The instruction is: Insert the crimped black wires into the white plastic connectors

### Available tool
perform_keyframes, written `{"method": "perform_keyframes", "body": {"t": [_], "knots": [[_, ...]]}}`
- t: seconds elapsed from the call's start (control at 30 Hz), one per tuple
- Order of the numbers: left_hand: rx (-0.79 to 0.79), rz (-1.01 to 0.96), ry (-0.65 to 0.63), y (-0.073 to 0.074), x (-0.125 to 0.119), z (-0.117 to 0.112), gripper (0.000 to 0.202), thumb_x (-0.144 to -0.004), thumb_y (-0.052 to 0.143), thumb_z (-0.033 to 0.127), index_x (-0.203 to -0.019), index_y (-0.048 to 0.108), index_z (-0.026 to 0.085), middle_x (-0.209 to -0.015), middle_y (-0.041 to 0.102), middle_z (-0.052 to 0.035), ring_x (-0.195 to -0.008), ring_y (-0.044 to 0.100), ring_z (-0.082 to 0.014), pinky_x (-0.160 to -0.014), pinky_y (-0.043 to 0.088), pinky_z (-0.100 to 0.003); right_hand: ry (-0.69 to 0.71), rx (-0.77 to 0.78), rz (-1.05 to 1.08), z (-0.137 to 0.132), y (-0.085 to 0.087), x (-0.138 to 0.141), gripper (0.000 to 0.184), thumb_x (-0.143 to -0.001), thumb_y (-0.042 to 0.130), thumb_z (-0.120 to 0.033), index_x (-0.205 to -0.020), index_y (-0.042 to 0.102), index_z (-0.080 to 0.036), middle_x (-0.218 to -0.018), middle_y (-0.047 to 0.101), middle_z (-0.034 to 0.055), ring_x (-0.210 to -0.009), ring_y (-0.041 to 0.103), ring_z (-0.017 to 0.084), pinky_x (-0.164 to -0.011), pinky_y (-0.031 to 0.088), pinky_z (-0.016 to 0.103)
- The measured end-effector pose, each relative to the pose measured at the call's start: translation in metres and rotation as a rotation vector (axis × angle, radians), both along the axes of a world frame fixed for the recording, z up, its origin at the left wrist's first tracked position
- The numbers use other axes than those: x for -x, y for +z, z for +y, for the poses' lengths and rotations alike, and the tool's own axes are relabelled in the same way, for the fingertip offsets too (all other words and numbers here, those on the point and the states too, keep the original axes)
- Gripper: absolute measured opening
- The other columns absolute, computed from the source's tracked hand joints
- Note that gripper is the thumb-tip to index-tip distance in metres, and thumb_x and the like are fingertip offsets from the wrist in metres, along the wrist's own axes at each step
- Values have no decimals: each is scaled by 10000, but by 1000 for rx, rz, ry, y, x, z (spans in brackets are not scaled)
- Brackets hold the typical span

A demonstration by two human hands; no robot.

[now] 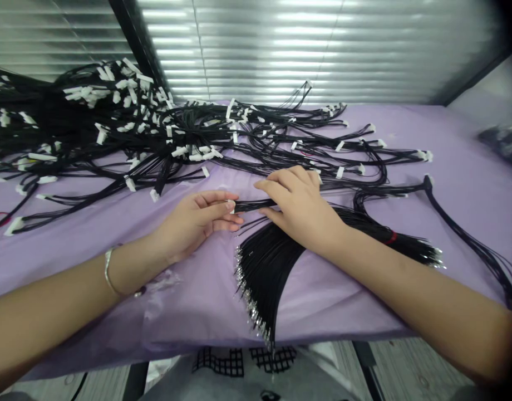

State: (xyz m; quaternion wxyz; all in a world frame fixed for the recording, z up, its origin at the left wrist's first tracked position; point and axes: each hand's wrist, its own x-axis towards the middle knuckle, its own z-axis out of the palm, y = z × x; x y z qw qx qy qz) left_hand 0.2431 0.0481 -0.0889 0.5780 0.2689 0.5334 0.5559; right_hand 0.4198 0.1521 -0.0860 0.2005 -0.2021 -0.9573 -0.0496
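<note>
**A few wires pinched between my two hands**

My left hand [197, 220] is closed in a narrow pinch, thumb and forefinger nipping the end of a thin bunch of black wires [251, 205]. A small white piece shows at my fingertips; it may be a connector housing, but my fingers cover most of it. The bunch runs straight to the right into my right hand [300, 206]. That hand lies palm down with its fingers curled over the wires and its thumb tucked against them from below.

Just under my right palm lies the fanned bundle of black wires [260, 267]. Its metal-tipped ends spread toward the near table edge, and a red band [392, 238] ties it beyond my wrist. Everything rests on the purple cloth [448, 195]. Farther back and to the left sprawls a pile of wire harnesses with white connectors [114, 128], well apart from my left hand. A bracelet [109, 273] sits on my left wrist.
</note>
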Motion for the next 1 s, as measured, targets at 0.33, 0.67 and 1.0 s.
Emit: {"method": "perform_keyframes", "body": {"t": [0.33,0.67,1.0], "knots": [[-17,-72,46,-1,-1,0,263,-746,665,68,-997,670,145,-718,670,0,-685,667,-109,-701,547,-211,37,53,-252,-37,-4,2,248,-913,428,-181,-1044,625,-106,-852,638,79,-794,560,221,-728,362,349],[-54,-47,2,-4,1,1,211,-729,685,65,-919,688,157,-841,686,-11,-722,656,-100,-735,541,-203,205,478,-181,-9,5,-2,126,-844,586,-209,-913,682,-166,-893,590,61,-839,552,165,-791,408,299],[-64,4,-20,-3,0,1,166,-740,685,99,-897,703,151,-881,674,-1,-718,653,-104,-732,547,-233,317,650,-425,-8,20,-3,41,-846,578,-183,-831,608,-159,-900,614,42,-928,533,187,-860,358,358]]}}
